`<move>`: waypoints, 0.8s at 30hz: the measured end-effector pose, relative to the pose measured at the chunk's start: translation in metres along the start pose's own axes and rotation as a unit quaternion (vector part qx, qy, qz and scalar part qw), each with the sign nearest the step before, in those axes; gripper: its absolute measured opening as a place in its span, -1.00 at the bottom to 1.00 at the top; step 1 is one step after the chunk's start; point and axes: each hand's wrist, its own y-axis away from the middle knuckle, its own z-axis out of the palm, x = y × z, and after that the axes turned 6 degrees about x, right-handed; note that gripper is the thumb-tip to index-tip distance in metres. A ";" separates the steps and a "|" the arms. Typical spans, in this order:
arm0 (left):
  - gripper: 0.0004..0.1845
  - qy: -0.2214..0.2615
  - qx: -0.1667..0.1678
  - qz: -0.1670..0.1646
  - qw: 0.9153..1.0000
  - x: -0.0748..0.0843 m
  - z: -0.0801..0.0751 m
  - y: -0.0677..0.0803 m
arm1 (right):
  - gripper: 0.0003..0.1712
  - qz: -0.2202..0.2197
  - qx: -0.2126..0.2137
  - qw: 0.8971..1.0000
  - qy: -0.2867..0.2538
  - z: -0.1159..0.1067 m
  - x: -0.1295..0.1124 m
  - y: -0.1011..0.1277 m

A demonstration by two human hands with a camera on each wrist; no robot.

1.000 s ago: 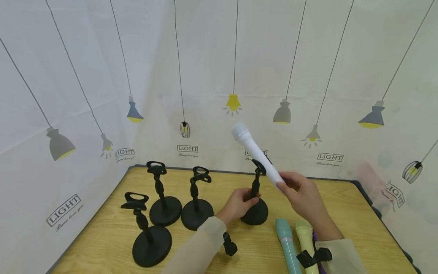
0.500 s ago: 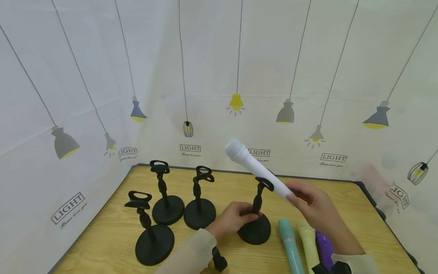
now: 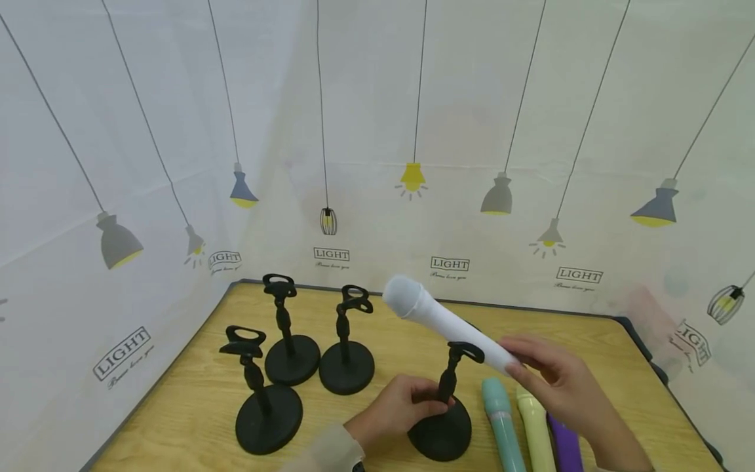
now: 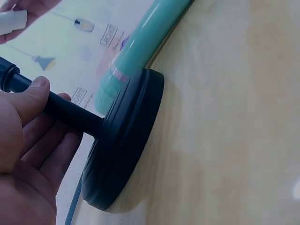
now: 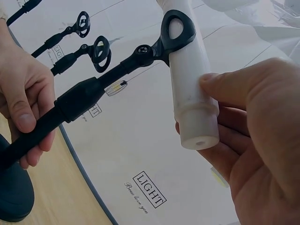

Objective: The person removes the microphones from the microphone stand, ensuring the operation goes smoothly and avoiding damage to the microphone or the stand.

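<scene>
Ideally, while the left hand [image 3: 396,412] grips the black round-based microphone stand [image 3: 444,419] upright on the wooden tabletop [image 3: 596,341], the right hand [image 3: 557,380], pinching the white plastic microphone [image 3: 445,322], keeps its handle aligned with the clip.

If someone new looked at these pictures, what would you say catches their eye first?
Probably the white microphone, held slanted near the table's middle by the right hand, its body lying in the clip of a black stand whose stem the left hand grips. Next, three empty black stands grouped at the left, and three pastel microphones lying side by side at the near right.
</scene>
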 end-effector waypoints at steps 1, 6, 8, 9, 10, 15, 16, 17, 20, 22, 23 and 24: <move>-0.81 0.000 0.000 0.003 1.000 0.001 0.001 0.003 | -0.50 0.002 -0.001 1.000 0.001 0.000 -0.001 0.002; -0.81 0.001 0.001 -0.009 1.000 0.004 0.006 0.013 | -0.49 0.014 0.000 1.000 0.004 0.000 -0.006 0.011; -0.81 0.001 0.004 -0.022 1.000 0.006 0.007 0.016 | -0.48 0.010 0.001 1.000 0.002 0.001 -0.007 0.014; -0.81 0.000 0.004 -0.028 1.000 0.006 0.007 0.017 | -0.47 0.006 0.001 1.000 -0.002 0.001 -0.008 0.015; -0.81 -0.001 0.004 -0.032 0.999 0.007 0.007 0.018 | -0.46 0.002 0.002 1.000 -0.002 0.001 -0.008 0.017; -0.79 -0.005 -0.006 -0.023 1.000 0.009 0.007 0.022 | -0.44 0.000 0.007 1.000 0.009 0.002 -0.009 0.021; -0.79 -0.005 -0.008 -0.021 1.000 0.009 0.007 0.023 | -0.45 0.006 0.007 1.000 0.012 0.002 -0.010 0.021; -0.78 -0.005 -0.009 -0.018 1.000 0.009 0.007 0.023 | -0.45 0.007 0.007 1.000 0.014 0.002 -0.011 0.021; -0.76 -0.004 -0.013 -0.002 1.000 0.010 0.007 0.024 | -0.46 0.012 0.009 1.000 0.011 0.003 -0.016 0.016; -0.73 0.001 -0.012 0.006 1.000 0.009 0.007 0.024 | -0.48 0.014 0.016 1.000 0.010 0.005 -0.022 0.010; -0.72 0.004 -0.012 0.012 1.000 0.009 0.007 0.024 | -0.48 0.010 0.020 1.000 0.009 0.006 -0.025 0.006; -0.71 0.006 -0.011 0.018 1.000 0.009 0.007 0.023 | -0.49 0.010 0.023 1.000 0.009 0.007 -0.028 0.002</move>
